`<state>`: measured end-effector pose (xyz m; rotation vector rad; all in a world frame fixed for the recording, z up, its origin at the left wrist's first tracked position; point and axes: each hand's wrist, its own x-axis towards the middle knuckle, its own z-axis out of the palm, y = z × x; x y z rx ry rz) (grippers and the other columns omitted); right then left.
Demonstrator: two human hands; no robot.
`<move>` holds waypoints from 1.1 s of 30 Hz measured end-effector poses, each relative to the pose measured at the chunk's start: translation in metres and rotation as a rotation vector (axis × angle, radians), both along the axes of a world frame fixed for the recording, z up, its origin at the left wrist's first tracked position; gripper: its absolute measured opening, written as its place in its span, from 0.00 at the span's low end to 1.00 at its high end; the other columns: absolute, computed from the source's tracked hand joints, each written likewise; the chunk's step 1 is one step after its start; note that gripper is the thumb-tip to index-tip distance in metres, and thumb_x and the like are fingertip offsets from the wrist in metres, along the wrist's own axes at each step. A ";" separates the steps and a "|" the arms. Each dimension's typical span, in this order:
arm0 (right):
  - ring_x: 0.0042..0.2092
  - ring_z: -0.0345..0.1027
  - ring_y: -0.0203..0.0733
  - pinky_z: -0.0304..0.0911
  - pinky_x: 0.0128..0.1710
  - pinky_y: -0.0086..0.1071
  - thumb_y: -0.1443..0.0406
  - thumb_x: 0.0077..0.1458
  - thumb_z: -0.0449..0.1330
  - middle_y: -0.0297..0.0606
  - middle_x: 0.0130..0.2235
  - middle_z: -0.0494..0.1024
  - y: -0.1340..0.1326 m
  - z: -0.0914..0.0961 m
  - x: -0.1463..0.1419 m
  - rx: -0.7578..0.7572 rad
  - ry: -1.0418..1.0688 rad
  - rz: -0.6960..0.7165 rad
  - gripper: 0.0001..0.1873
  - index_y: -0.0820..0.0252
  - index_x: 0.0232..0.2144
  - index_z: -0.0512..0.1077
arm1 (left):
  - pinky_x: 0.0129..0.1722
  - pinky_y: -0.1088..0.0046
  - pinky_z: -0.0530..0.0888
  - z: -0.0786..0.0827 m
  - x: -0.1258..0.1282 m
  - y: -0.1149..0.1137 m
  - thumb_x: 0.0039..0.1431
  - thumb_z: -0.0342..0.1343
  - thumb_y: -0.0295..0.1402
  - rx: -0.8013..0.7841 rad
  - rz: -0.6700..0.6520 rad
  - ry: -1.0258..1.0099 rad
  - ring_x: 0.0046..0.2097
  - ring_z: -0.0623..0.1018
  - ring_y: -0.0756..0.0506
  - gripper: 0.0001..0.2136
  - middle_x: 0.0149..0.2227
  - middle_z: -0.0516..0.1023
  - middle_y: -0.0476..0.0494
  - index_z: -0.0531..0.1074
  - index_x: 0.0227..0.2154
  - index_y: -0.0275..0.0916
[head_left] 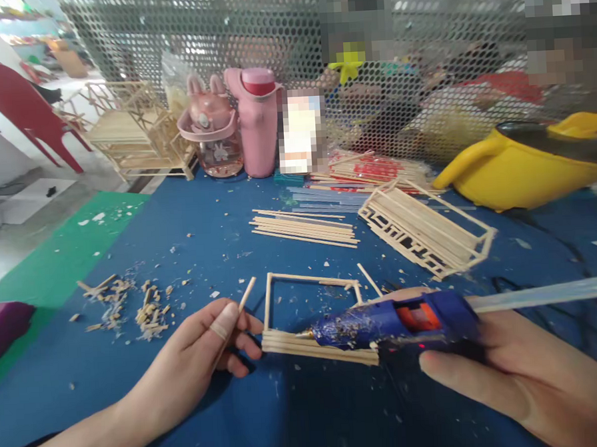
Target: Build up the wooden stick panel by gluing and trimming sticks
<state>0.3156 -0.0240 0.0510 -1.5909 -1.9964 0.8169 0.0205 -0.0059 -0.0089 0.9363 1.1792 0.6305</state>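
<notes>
My right hand (516,365) is wrapped round a blue hot glue gun (354,324), with a clear glue stick (547,294) jutting from its back end. The gun's metal tip is at the top sticks of a small wooden stick frame (318,348) lying on the blue table; whether it touches them I cannot tell. Between thumb and fingers my left hand (209,341) pinches a short wooden stick (247,294), tilted upward, just left of the frame. A thin stick (370,280) shows beyond the gun, its lower end hidden.
Behind the frame lie a row of loose sticks (303,228) and a finished-looking stick panel (429,226). Offcuts (150,311) are scattered at left. Pink bottles (259,125), a stick model (133,132) and a yellow container (530,164) line the back. Dark cables (542,284) run at right.
</notes>
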 end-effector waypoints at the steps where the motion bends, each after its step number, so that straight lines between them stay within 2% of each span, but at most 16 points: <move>1: 0.44 0.75 0.54 0.71 0.45 0.43 0.50 0.48 0.59 0.32 0.45 0.80 0.003 -0.001 -0.007 -0.011 -0.003 0.055 0.25 0.43 0.49 0.74 | 0.24 0.77 0.69 0.001 0.000 0.001 0.57 0.50 0.53 0.000 -0.001 0.008 0.23 0.70 0.52 0.22 0.26 0.74 0.46 0.70 0.32 0.36; 4: 0.48 0.73 0.54 0.68 0.49 0.44 0.51 0.52 0.57 0.31 0.48 0.79 0.012 0.000 -0.023 -0.043 -0.060 0.170 0.23 0.42 0.50 0.72 | 0.22 0.78 0.67 0.001 -0.003 0.003 0.60 0.48 0.51 0.034 0.010 0.028 0.22 0.68 0.52 0.21 0.22 0.71 0.49 0.69 0.33 0.36; 8: 0.45 0.74 0.55 0.71 0.46 0.44 0.51 0.53 0.56 0.32 0.45 0.80 0.019 0.003 -0.036 -0.065 -0.094 0.217 0.22 0.43 0.49 0.73 | 0.25 0.76 0.68 -0.001 -0.010 0.004 0.61 0.46 0.51 0.087 0.024 0.008 0.25 0.69 0.50 0.21 0.23 0.70 0.48 0.69 0.32 0.36; 18: 0.48 0.73 0.55 0.68 0.49 0.43 0.52 0.54 0.55 0.31 0.48 0.79 0.023 -0.001 -0.037 -0.133 -0.109 0.253 0.22 0.43 0.51 0.72 | 0.28 0.73 0.68 -0.002 -0.013 0.002 0.63 0.44 0.50 0.121 -0.032 0.015 0.27 0.69 0.50 0.20 0.24 0.70 0.48 0.69 0.32 0.37; 24: 0.49 0.72 0.55 0.68 0.49 0.44 0.52 0.53 0.57 0.31 0.49 0.78 0.024 -0.003 -0.039 -0.099 -0.106 0.257 0.23 0.42 0.51 0.71 | 0.28 0.73 0.68 -0.001 -0.013 0.002 0.62 0.44 0.51 0.133 -0.026 0.025 0.27 0.69 0.49 0.21 0.24 0.70 0.48 0.69 0.32 0.37; 33: 0.48 0.73 0.53 0.68 0.48 0.41 0.54 0.54 0.57 0.33 0.47 0.79 0.023 -0.001 -0.038 -0.074 -0.085 0.266 0.21 0.45 0.50 0.72 | 0.28 0.74 0.68 0.000 -0.012 0.003 0.63 0.43 0.50 0.144 -0.029 0.050 0.28 0.69 0.49 0.20 0.24 0.70 0.48 0.69 0.32 0.37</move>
